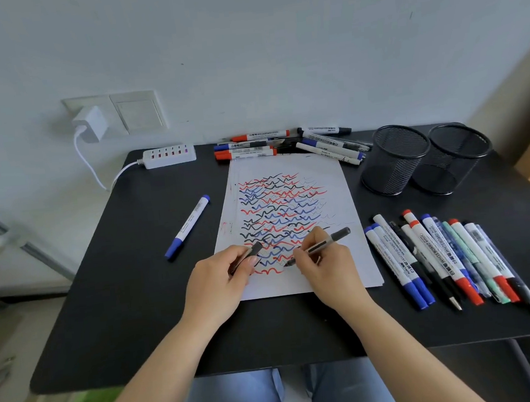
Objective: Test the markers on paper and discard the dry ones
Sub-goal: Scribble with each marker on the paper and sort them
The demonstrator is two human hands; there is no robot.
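The dark grey pen (322,245) looks light, stiff and smooth, so it is probably best pinched low on the barrel near the tip, and that is where the right hand (321,260) pinches it, with the tip at the lower part of the scribbled paper (337,194) in the middle of the black table (130,292). The left hand (222,273) rests on the sheet's lower left edge, its fingers curled round the pen's cap (246,255). Capped markers (438,256) lie in a row to the right of the paper.
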